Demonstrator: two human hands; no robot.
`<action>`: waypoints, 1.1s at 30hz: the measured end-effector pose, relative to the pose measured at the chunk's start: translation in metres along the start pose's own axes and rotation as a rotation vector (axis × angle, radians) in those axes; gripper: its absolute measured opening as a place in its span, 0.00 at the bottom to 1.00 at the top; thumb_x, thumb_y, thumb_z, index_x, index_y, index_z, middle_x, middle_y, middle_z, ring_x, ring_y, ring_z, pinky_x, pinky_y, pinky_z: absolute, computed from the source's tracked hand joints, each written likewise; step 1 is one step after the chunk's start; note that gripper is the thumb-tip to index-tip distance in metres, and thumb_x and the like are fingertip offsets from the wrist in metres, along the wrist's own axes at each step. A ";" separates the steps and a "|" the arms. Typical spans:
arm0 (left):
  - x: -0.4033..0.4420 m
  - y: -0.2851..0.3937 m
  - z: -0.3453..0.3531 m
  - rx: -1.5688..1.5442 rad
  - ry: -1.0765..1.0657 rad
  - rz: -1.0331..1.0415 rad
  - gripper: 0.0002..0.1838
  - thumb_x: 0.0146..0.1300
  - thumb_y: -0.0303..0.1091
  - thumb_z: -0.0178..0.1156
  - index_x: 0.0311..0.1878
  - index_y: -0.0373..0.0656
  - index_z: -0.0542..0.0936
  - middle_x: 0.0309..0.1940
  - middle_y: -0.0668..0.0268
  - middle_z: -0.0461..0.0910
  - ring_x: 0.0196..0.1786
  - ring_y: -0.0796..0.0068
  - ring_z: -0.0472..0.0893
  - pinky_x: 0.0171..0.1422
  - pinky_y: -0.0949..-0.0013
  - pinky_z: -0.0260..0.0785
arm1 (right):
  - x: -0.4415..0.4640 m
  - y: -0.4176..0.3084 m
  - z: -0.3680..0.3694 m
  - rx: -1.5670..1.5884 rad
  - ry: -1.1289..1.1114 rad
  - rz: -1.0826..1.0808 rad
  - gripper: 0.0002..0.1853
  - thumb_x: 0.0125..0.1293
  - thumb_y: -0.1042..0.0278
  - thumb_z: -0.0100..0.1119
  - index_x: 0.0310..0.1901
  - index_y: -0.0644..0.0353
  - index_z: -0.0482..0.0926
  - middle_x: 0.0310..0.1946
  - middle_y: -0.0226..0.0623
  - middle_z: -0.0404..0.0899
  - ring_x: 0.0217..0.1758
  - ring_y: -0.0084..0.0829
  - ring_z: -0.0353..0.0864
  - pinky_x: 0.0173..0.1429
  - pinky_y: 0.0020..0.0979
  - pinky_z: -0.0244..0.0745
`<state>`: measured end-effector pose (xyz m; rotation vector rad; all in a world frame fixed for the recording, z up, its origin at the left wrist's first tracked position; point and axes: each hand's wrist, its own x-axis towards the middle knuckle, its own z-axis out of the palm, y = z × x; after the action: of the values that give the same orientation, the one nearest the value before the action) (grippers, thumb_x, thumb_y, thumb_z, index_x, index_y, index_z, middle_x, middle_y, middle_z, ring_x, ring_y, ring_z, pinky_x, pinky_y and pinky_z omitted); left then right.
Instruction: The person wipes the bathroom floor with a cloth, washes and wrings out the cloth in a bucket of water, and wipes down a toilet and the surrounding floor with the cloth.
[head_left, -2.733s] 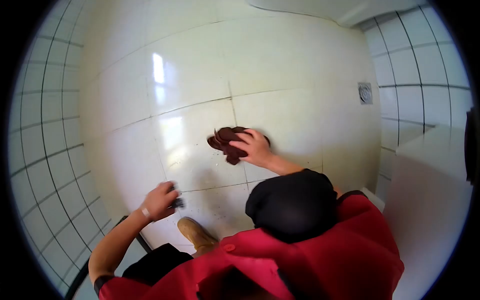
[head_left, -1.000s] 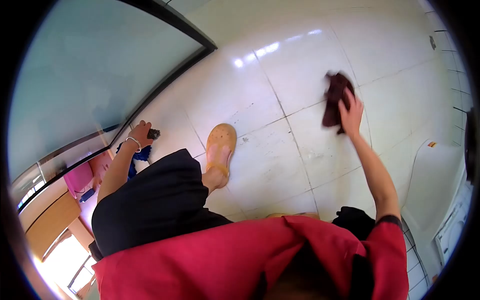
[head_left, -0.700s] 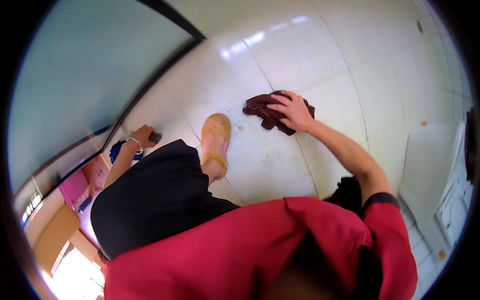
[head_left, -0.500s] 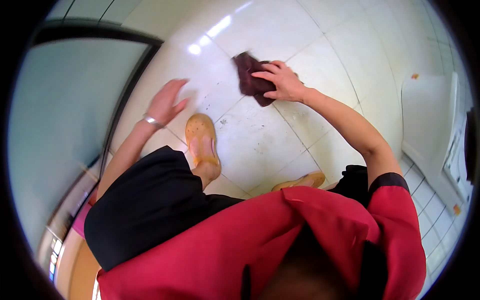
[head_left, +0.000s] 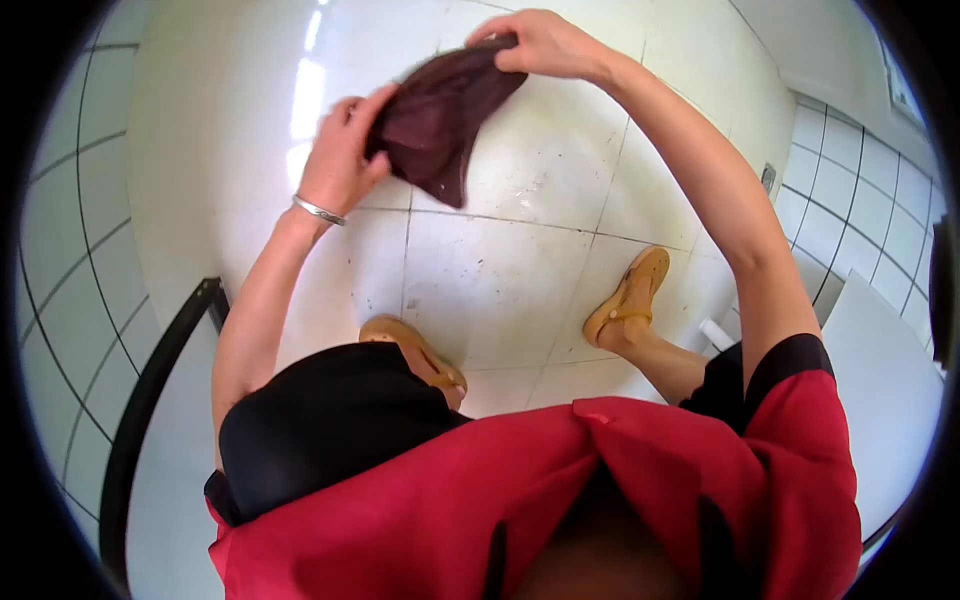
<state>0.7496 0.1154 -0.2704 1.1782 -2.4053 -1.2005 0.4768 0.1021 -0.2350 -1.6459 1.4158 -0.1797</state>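
A dark maroon cloth [head_left: 435, 115] is stretched between my two hands above the tiled floor [head_left: 500, 270]. My right hand [head_left: 540, 45] pinches its upper right end between thumb and fingers. At the cloth's left end, my left hand [head_left: 345, 150], with a silver bracelet on the wrist, has its thumb and fingers closed around the edge. The cloth's lower corner hangs loose and looks slightly blurred. Dark specks and smudges mark the pale floor below it.
My feet stand apart in tan clogs, the left clog [head_left: 420, 350] partly behind my knee, the right clog [head_left: 630, 295] further right. A black-framed panel [head_left: 150, 400] rises at lower left. White tiled walls line both sides, and a pale panel [head_left: 870, 390] stands at right.
The cloth has gone from lying under my right hand on the floor to being held up by both hands. My left hand has taken hold of it. The view has turned and shifted.
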 end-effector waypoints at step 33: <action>0.198 0.077 0.133 0.691 -0.112 0.654 0.22 0.48 0.34 0.56 0.51 0.52 0.71 0.44 0.65 0.70 0.44 0.59 0.70 0.41 0.60 0.72 | -0.102 0.181 0.023 -0.526 0.667 0.198 0.28 0.57 0.57 0.51 0.59 0.54 0.62 0.56 0.47 0.66 0.63 0.50 0.57 0.65 0.52 0.44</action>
<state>0.5098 0.0738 -0.3305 0.3379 -3.0274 -0.2421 0.3311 0.2165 -0.3307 -1.9438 2.2704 -0.2750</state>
